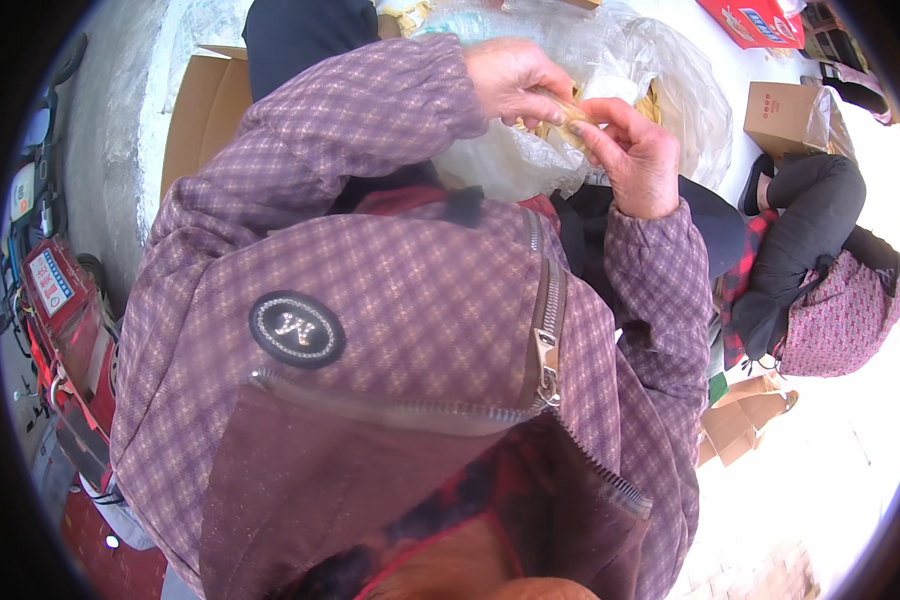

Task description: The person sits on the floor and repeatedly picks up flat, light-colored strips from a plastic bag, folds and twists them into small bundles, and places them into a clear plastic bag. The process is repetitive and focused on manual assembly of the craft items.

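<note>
Both of my hands meet at the top of the view, over a large clear plastic bag (695,90). Between them is a thin, wrinkled, yellowish piece (573,124), whose kind I cannot make out. My left hand (518,82) is closed, pinching one end of it between thumb and fingers. From the other side, my right hand (638,152) pinches it with thumb and forefinger, the other fingers curled. More yellowish pieces (652,103) show in the bag just behind my right hand, partly hidden by the plastic.
A cardboard box (205,120) stands open at the left. To the right are another brown box (785,118), a red box (755,22) and a seated person in dark trousers (820,200). An open carton (748,418) lies nearer. Parked vehicles (70,320) line the far left.
</note>
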Available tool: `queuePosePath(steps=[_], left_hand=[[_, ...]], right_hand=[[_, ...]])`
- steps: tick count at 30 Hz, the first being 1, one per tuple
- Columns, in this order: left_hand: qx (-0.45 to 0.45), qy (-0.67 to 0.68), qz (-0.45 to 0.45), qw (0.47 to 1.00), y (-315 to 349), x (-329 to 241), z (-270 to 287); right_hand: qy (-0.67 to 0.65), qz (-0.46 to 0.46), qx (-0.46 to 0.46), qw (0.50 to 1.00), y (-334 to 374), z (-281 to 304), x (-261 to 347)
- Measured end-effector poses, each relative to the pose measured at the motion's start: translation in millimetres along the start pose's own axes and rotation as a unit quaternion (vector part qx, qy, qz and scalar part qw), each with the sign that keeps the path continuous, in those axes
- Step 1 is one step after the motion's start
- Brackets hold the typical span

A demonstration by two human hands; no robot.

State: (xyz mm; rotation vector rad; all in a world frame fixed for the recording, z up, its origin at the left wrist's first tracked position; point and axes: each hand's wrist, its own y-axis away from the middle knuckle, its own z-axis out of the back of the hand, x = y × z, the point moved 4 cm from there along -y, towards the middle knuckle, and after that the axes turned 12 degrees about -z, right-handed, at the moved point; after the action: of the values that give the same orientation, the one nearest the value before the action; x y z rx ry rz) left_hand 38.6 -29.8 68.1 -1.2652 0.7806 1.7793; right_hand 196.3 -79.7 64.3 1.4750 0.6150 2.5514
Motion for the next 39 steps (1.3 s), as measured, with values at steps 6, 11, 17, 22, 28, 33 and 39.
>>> queuePosePath(steps=[6, 11, 17, 22, 28, 33, 39], left_hand=[[-0.061, -0.142, -0.05, 0.987, 16, 10, 21], [-0.108, -0.324, -0.113, 0.933, -7, -6, 11], [-0.123, -0.193, -0.145, 0.963, -6, -5, 23], [-0.21, -0.131, -0.146, 0.958, -26, -3, 14], [-0.207, 0.275, 0.082, 0.935, -35, 16, 5], [-0.196, 0.559, 0.136, 0.794, -48, 32, -56], [-0.173, 0.44, 0.153, 0.868, -48, 65, -76]], right_hand=[[0.08, 0.024, -0.085, 0.993, 2, 11, -9], [0.144, 0.093, -0.112, 0.979, -10, -3, 14], [0.052, 0.008, -0.074, 0.996, -9, 15, 11], [0.127, 0.119, -0.152, 0.973, -17, 17, 30], [-0.054, 0.061, -0.211, 0.974, -20, 52, 24], [-0.138, 0.069, -0.197, 0.968, -7, 22, 9], [-0.175, 0.013, -0.149, 0.973, 18, 0, -17]])
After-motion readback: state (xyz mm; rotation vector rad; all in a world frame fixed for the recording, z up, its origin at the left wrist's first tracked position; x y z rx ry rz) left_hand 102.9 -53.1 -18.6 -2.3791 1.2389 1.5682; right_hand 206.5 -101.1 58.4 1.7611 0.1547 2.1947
